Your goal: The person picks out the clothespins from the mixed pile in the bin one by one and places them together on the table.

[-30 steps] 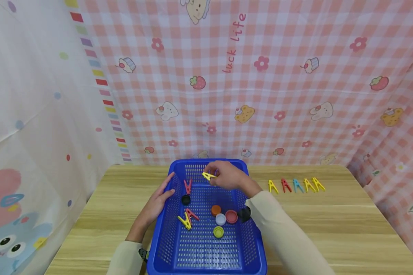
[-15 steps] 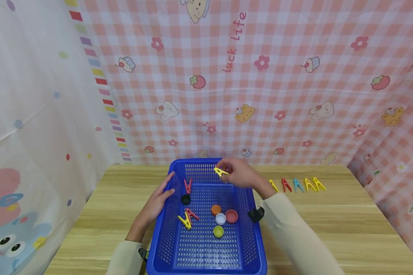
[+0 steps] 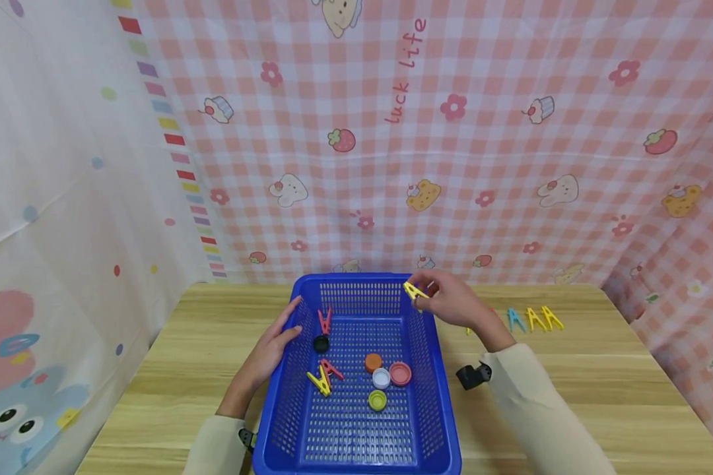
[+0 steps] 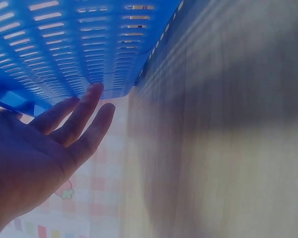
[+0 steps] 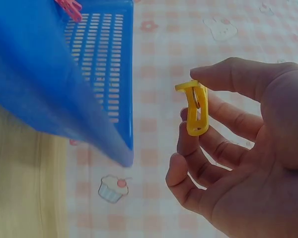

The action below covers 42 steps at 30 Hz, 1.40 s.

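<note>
My right hand (image 3: pixel 454 303) pinches a yellow clothespin (image 3: pixel 414 291) between thumb and fingers, over the right rim near the basket's far corner. The right wrist view shows this clothespin (image 5: pixel 198 111) end-on, with its metal spring. My left hand (image 3: pixel 273 344) rests at the left rim of the blue basket (image 3: pixel 362 439), fingers extended; in the left wrist view they lie along its outer wall (image 4: pixel 94 54). Inside the basket are a red clothespin (image 3: pixel 325 321), another red one (image 3: pixel 333 371) by a yellow one (image 3: pixel 319 381), and bottle caps: black (image 3: pixel 321 344), orange (image 3: pixel 373 362), white (image 3: pixel 381 378), pinkish-red (image 3: pixel 400 373), yellow-green (image 3: pixel 377 400).
On the wooden table (image 3: pixel 570 396), right of the basket, a blue clothespin (image 3: pixel 515 319) and two yellow ones (image 3: pixel 535 319) stand in a row. My right hand and wrist mostly hide others there. A pink checked curtain (image 3: pixel 368 165) hangs behind the table.
My right hand has carried the yellow clothespin rightward, from over the basket's inside to its right rim. The left hand stays in place.
</note>
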Each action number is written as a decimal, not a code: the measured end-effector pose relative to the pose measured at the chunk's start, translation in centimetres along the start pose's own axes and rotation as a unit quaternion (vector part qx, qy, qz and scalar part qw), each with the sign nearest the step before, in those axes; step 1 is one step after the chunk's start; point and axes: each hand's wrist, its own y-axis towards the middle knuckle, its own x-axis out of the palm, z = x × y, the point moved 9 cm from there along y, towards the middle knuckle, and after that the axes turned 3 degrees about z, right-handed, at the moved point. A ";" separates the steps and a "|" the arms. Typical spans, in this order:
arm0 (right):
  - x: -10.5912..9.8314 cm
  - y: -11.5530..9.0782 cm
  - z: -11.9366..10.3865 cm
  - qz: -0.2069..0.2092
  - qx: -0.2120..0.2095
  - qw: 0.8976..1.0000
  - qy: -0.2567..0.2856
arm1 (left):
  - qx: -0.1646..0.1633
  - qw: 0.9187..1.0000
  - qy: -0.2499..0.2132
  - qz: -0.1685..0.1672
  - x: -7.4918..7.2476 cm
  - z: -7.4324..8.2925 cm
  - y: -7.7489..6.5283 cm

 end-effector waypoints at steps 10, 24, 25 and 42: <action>-1.2 -1.3 2.9 0.025 0.008 1.000 0.012 | -0.007 1.000 -0.005 0.000 0.0 -0.1 -0.1; -1.8 -3.9 8.2 0.035 0.069 0.997 0.019 | -0.007 1.000 -0.013 -0.008 0.3 -0.1 -0.1; -1.8 -4.1 8.6 0.036 0.073 0.997 0.019 | -0.008 1.000 -0.015 -0.008 0.3 -0.1 -0.1; -1.0 -7.1 13.6 0.070 0.121 0.990 0.009 | -0.015 1.000 -0.013 -0.004 0.1 0.0 0.0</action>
